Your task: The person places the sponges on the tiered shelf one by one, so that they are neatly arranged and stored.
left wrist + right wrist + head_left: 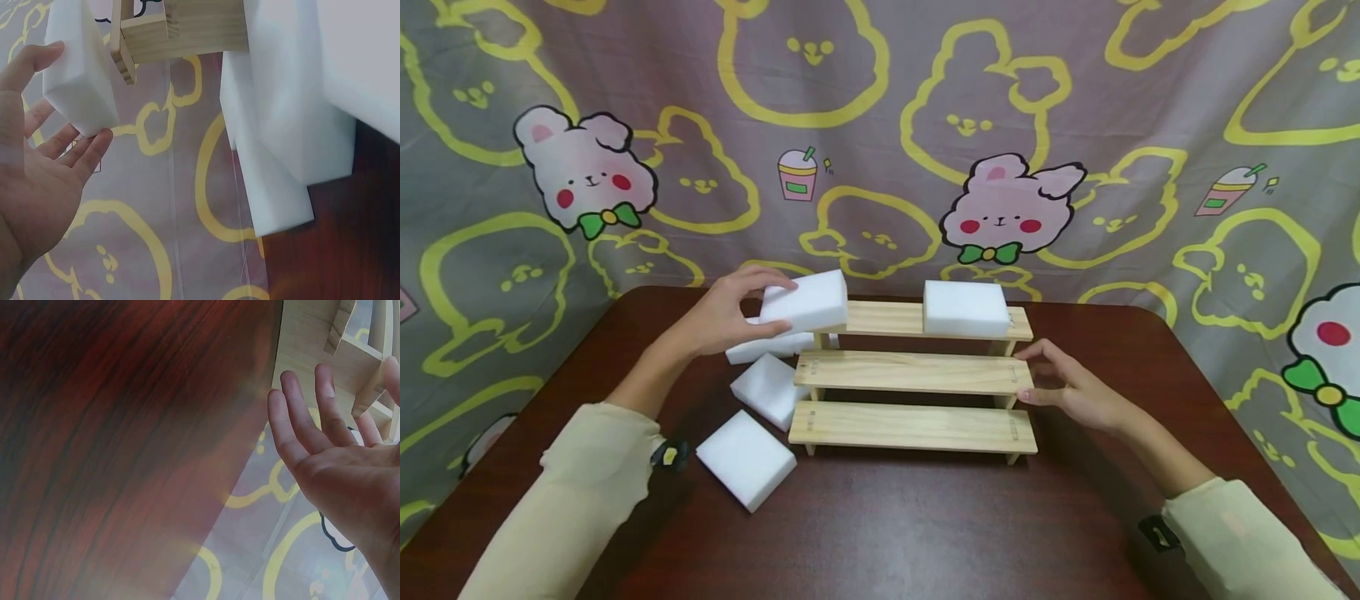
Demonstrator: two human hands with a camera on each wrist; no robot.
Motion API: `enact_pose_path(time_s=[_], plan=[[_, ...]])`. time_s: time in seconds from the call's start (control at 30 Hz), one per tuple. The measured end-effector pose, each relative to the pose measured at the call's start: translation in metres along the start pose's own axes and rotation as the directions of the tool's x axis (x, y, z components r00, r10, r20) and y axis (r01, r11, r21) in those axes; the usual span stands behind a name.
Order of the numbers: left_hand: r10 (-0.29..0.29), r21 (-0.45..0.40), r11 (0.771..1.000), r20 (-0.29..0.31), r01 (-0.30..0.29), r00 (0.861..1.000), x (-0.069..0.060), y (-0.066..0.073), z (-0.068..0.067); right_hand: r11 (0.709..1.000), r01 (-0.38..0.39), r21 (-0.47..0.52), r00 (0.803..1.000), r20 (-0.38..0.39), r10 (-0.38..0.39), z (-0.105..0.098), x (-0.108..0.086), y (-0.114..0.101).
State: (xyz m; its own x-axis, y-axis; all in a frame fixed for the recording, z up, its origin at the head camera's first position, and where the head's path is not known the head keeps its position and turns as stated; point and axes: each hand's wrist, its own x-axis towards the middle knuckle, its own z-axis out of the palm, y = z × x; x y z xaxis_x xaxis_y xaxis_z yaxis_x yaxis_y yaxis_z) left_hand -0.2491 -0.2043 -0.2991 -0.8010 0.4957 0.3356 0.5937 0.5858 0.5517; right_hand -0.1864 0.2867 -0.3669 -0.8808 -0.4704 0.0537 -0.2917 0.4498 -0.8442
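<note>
Block [808,303] at rack [910,425], far left.
Left hand [728,312] clamps block between thumb and fingers; right hand [1081,397] pinches rack at middle tier's [913,372] right end.

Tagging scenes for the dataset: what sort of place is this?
Probably an improvised indoor tabletop workspace: a cartoon-print curtain hangs behind a dark table, which bears a three-tier wooden stand and white blocks.
</note>
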Motion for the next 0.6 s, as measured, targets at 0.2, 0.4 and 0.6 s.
enact_pose_path(time_s=[0.2,0.4,0.6], plan=[[-0.018,-0.001,1.0,0.024,0.018,1.0,0.01,0.005,0.006,1.0,0.002,-0.004,1.0,-0.007,-0.002,0.001,0.0,0.0],[-0.005,-0.014,1.0,0.042,0.006,0.999,0.021,0.007,0.013,1.0,0.01,-0.001,1.0,-0.01,-0.01,0.001,0.0,0.001],[0.009,-0.032,0.999,0.055,-0.007,0.998,0.029,0.008,0.019,1.0,0.013,-0.005,1.0,-0.012,-0.013,0.001,0.0,0.001]])
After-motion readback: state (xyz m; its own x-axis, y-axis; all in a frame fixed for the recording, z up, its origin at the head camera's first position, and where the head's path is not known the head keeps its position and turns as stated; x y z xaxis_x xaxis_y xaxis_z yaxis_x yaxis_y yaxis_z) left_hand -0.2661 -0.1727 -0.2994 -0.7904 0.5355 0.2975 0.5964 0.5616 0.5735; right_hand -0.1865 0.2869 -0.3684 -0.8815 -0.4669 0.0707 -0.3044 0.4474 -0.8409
